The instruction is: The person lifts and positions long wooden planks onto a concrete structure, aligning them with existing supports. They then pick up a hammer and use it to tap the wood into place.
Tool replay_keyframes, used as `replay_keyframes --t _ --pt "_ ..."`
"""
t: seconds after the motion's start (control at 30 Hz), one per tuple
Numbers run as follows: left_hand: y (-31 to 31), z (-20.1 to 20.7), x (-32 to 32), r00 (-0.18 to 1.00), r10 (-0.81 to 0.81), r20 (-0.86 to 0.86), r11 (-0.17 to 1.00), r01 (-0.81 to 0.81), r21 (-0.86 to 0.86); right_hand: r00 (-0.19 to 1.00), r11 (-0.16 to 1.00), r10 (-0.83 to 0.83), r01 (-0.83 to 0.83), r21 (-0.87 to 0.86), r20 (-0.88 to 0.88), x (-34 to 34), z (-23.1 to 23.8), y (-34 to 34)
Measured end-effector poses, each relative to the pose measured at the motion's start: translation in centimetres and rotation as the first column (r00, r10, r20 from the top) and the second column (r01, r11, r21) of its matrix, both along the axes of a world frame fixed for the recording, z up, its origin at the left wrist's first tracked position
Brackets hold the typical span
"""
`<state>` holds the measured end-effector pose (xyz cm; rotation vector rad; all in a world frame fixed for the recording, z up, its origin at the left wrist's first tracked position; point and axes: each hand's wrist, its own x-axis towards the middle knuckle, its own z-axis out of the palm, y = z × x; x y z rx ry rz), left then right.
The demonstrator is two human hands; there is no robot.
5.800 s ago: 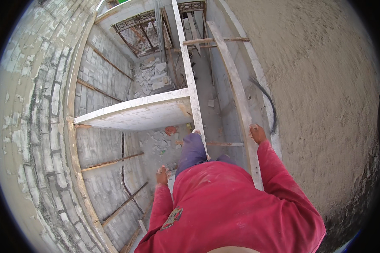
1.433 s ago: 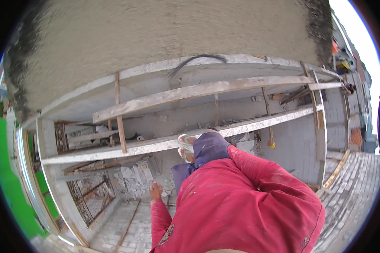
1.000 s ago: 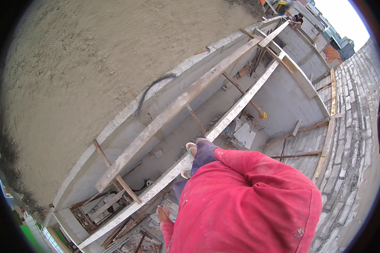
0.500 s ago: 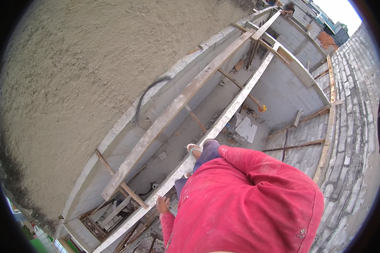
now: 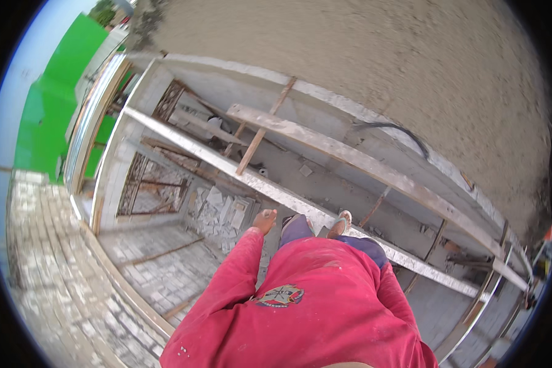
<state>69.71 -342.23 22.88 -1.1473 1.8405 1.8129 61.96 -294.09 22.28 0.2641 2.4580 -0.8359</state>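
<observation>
My left hand [image 5: 265,221] is held out in front of the body with its fingers curled in. Nothing shows in it, and it touches nothing. Just past it runs a narrow whitish beam [image 5: 276,191], spattered with pale mortar. My feet stand on this beam; one flip-flop [image 5: 343,221] shows plainly, while the other foot is partly under the dark trouser leg [image 5: 296,229]. The right sleeve [image 5: 394,300] hangs along my side, and my right hand is hidden.
A long wooden plank [image 5: 349,162] lies beyond the beam, over short crosspieces [image 5: 251,150]. Far below, rubble and broken slabs [image 5: 221,208] lie on the floor. A rough plastered surface [image 5: 380,55] rises beyond; a brick wall [image 5: 61,264] stands at left, near green sheeting [image 5: 46,122].
The view has swung round to the left, bringing the green sheeting in. My left hand has come up from beside the beam, and its fingers have curled. The right arm now hangs lower.
</observation>
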Motion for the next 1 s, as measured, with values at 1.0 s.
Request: replay_keyframes --t 1.0 --pt "4.7 -1.7 6.0 0.956 0.293 0.027 0.948 -0.287 -0.139 0.957 0.961 0.275 -0.276 0.002 -0.093 -3.9 3.2 1.4"
